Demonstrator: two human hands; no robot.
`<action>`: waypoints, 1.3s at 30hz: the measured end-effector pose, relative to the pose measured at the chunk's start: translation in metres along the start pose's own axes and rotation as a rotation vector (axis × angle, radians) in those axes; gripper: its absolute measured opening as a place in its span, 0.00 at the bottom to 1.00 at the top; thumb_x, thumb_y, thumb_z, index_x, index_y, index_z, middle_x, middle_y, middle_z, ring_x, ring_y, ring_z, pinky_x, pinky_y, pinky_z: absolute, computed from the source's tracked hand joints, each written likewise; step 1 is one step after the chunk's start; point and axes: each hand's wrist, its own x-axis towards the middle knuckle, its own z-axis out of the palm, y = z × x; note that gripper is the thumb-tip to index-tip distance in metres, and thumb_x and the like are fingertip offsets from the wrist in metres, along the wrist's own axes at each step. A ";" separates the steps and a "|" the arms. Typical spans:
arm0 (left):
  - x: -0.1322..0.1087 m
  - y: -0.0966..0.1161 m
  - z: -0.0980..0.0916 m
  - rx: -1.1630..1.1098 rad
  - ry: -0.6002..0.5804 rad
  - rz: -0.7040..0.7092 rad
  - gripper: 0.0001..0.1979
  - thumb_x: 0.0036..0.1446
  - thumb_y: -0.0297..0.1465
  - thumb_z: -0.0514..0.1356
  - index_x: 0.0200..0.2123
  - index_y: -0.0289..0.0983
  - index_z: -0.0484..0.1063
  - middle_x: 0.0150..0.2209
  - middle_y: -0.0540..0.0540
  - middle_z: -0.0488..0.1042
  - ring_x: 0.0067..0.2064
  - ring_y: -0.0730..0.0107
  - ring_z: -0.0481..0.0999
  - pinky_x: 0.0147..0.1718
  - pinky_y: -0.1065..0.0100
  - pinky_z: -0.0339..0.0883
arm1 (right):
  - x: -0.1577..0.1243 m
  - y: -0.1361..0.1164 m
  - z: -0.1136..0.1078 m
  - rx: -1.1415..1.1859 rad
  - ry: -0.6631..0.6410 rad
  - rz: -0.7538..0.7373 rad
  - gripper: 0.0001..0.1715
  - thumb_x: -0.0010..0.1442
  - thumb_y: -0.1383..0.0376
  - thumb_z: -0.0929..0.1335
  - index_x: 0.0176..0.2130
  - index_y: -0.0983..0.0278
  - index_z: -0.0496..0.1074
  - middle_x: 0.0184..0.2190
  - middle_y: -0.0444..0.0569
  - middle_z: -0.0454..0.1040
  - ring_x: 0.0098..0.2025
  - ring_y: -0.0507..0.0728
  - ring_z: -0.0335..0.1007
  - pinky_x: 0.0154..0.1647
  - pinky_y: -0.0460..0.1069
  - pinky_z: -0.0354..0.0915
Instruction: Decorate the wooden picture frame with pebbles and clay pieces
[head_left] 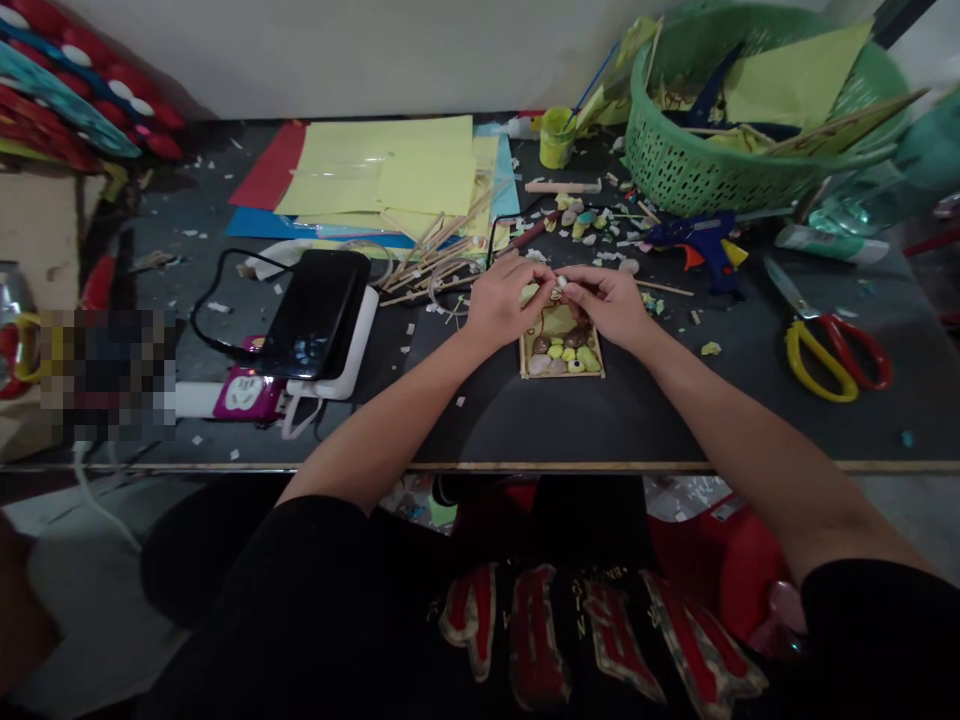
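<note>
My left hand (504, 300) and my right hand (609, 300) meet over a small stick-framed tray (561, 352) holding yellow and brown pebbles. Both hands pinch a tiny white piece (559, 284) between their fingertips, just above the tray's far edge. The tray lies flat on the dark table (637, 410), in the middle, close in front of me.
A phone (315, 312) rests on a white power bank at left. Yellow paper sheets (390, 175) and loose wooden sticks (427, 260) lie behind. A green basket (720, 130), blue glue gun (701, 243) and scissors (829, 345) are at right. Paper scraps litter the table.
</note>
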 end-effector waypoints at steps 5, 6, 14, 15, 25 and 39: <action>0.001 0.000 0.001 -0.030 -0.013 -0.018 0.10 0.64 0.34 0.54 0.31 0.38 0.68 0.30 0.47 0.75 0.36 0.69 0.73 0.40 0.66 0.66 | -0.002 -0.004 0.005 0.010 0.002 -0.002 0.25 0.53 0.47 0.73 0.41 0.64 0.77 0.24 0.42 0.72 0.19 0.47 0.63 0.20 0.46 0.62; 0.000 0.000 0.002 -0.027 -0.015 -0.010 0.09 0.64 0.33 0.54 0.31 0.39 0.68 0.30 0.47 0.74 0.36 0.69 0.73 0.39 0.66 0.66 | -0.002 -0.004 0.006 0.012 0.007 0.002 0.25 0.52 0.47 0.73 0.41 0.64 0.77 0.24 0.43 0.72 0.19 0.47 0.63 0.20 0.46 0.63; -0.001 0.002 0.003 0.088 0.041 0.043 0.07 0.64 0.32 0.52 0.33 0.39 0.66 0.32 0.46 0.74 0.37 0.68 0.73 0.39 0.66 0.66 | -0.003 -0.005 0.008 0.006 0.016 -0.008 0.25 0.52 0.47 0.73 0.41 0.63 0.77 0.25 0.42 0.72 0.19 0.47 0.63 0.20 0.46 0.63; -0.001 0.002 0.003 0.092 0.044 0.049 0.07 0.64 0.32 0.52 0.33 0.39 0.66 0.32 0.46 0.74 0.37 0.68 0.72 0.39 0.66 0.66 | -0.003 -0.004 0.008 0.004 0.017 -0.008 0.25 0.52 0.47 0.73 0.41 0.63 0.77 0.25 0.42 0.72 0.19 0.47 0.63 0.20 0.46 0.64; -0.002 0.000 0.005 0.140 0.023 0.040 0.06 0.63 0.33 0.54 0.34 0.40 0.66 0.32 0.46 0.75 0.38 0.66 0.74 0.37 0.65 0.67 | -0.001 -0.002 0.007 -0.015 -0.006 -0.019 0.25 0.53 0.48 0.73 0.43 0.63 0.77 0.25 0.44 0.73 0.19 0.48 0.64 0.20 0.47 0.65; -0.003 -0.003 0.007 0.152 0.019 0.038 0.08 0.64 0.36 0.53 0.34 0.40 0.65 0.32 0.46 0.73 0.38 0.65 0.74 0.38 0.64 0.67 | 0.000 -0.001 0.007 -0.067 0.004 -0.030 0.25 0.55 0.48 0.71 0.43 0.64 0.77 0.23 0.43 0.72 0.18 0.48 0.64 0.20 0.47 0.62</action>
